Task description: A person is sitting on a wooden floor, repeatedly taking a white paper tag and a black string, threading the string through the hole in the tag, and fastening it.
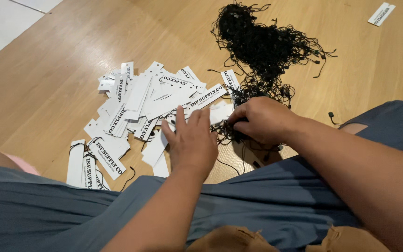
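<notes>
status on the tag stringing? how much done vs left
Done: a few white tags at lower left already carry black loops. In hand: the left hand rests on the loose tag pile while the right hand picks at strings beside it. Left: most of that pile looks unstrung, and the black string heap is still large.

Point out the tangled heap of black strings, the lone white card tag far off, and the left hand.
Tangled heap of black strings (262,44), head view, heap's middle.
Lone white card tag (381,14), head view, tag's centre.
Left hand (192,140), head view, back of hand.
</notes>
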